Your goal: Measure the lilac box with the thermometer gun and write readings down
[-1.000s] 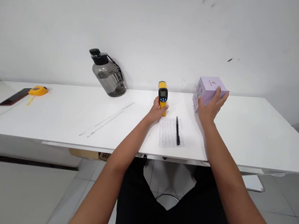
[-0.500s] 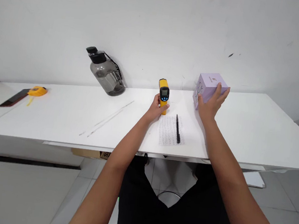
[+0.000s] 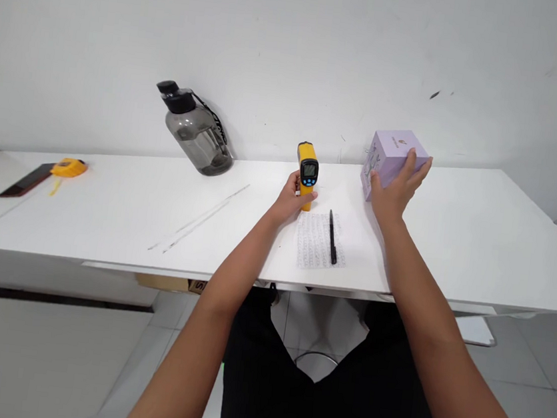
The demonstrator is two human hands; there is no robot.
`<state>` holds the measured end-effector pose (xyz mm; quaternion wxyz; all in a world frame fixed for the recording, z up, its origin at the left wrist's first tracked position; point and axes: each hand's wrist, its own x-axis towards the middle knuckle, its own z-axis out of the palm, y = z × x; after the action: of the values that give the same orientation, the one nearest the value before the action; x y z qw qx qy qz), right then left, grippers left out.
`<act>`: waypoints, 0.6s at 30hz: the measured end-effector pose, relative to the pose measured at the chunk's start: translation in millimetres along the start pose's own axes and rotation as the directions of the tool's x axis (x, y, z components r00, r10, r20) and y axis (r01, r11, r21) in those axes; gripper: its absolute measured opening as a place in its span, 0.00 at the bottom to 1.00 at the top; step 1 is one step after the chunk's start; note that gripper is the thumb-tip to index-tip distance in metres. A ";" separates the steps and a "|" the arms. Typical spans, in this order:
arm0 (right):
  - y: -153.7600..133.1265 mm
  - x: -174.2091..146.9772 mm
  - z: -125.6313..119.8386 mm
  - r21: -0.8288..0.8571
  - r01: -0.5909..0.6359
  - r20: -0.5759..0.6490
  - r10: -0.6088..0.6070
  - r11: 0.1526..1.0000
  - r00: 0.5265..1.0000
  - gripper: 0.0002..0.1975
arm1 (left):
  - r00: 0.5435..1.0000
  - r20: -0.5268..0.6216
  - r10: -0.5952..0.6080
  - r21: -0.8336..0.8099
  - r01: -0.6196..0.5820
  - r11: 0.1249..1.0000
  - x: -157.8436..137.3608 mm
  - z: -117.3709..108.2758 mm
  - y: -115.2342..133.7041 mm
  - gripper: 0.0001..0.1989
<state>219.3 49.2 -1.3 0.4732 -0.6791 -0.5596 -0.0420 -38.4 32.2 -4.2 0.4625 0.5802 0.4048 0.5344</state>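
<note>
A yellow and black infrared thermometer (image 3: 308, 165) stands upright in my left hand (image 3: 292, 198), its small screen and blue buttons facing me. My left fingers wrap round its handle. To the right, my right hand (image 3: 397, 190) grips a light purple box (image 3: 390, 153) with a printed side, fingers on its top and right edge and thumb at its near face. Between my forearms, a black pen (image 3: 333, 239) lies on a square of bubble wrap (image 3: 312, 243).
A grey see-through water bottle (image 3: 199, 133) with a black lid stands near the wall at the left. Farther left, a yellow tape measure (image 3: 69, 168) rests against a dark flat object (image 3: 27, 180). The white table (image 3: 106, 216) has its front edge close to my body.
The view has shifted very slightly. Both hands keep their holds on the thermometer and the box, with no clear movement across the table.
</note>
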 end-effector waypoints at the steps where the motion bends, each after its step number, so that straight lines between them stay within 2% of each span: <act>1: 0.1 0.2 0.1 0.002 -0.004 0.000 0.004 1.000 1.000 0.43 | 1.000 0.001 0.003 0.003 -0.003 1.000 0.3 -0.4 0.0 0.29; 5: -2.7 0.0 -3.3 -0.006 -0.023 0.018 0.023 1.000 1.000 0.44 | 1.000 0.010 0.004 -0.001 -0.004 1.000 1.9 -2.2 0.4 0.29; 10: -9.4 -2.9 -10.1 -0.059 -0.054 0.054 0.057 0.997 0.997 0.41 | 1.000 0.017 -0.008 -0.028 0.009 1.000 2.5 -2.2 0.3 0.28; 13: -15.6 -8.1 -9.5 -0.124 -0.083 0.024 0.087 0.989 0.996 0.41 | 1.000 0.020 -0.006 -0.024 0.007 1.000 1.7 -1.3 1.0 0.27; 16: -30.8 -17.9 -9.8 -0.190 -0.016 -0.014 0.014 0.982 1.000 0.40 | 1.000 0.013 0.001 -0.016 0.000 1.000 0.2 -0.3 2.4 0.27; 18: -47.1 -26.7 -14.1 -0.202 0.084 0.038 -0.078 0.976 0.996 0.37 | 1.000 0.006 0.008 -0.022 -0.008 1.000 -0.9 0.3 3.5 0.28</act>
<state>178.4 16.7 18.8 0.3909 -0.7012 -0.5863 -0.1082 -38.3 30.5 -1.0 0.4680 0.5783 0.3952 0.5389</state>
